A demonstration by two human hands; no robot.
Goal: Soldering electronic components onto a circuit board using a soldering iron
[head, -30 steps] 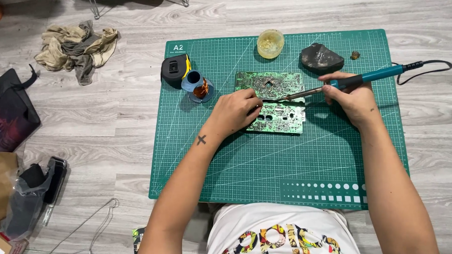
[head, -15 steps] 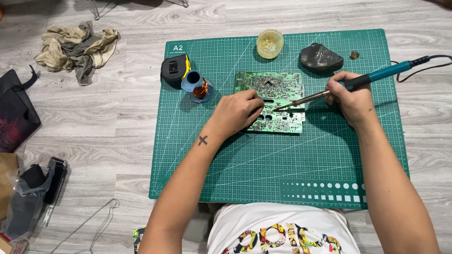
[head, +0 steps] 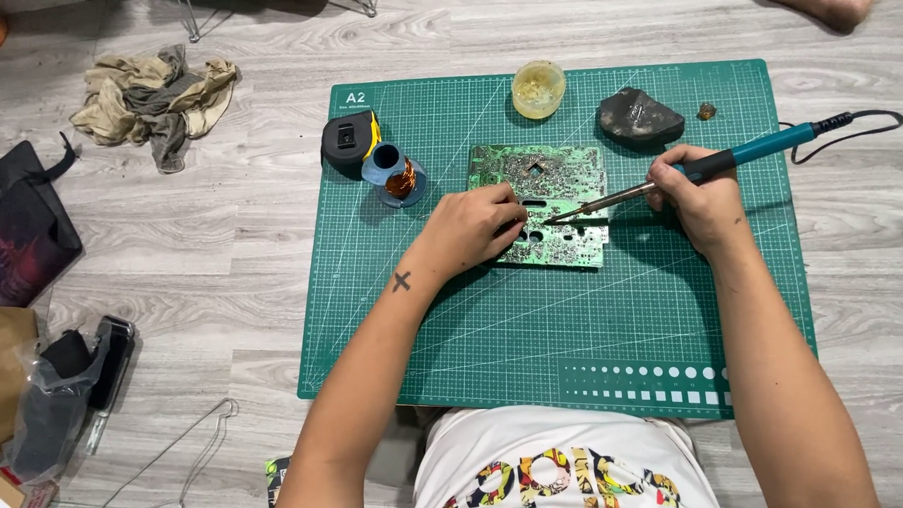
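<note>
Near the far left corner of the green gridded cutting mat [head: 574, 330] stand a black and yellow tape measure [head: 350, 137] and a small blue spool of copper wire [head: 397, 173]. Towards the mat's middle, nearer its far edge, the left hand [head: 474, 226] rests with curled fingers on the near left part of the green rectangular circuit board [head: 554, 185], pressing rather than gripping it. The right hand [head: 702, 197] is closed pen-fashion around the teal-handled soldering iron [head: 738, 157], its metal tip touching the board's centre, with a yellowish round jar [head: 539, 88] and a dark grey lump [head: 640, 116] along the far edge.
</note>
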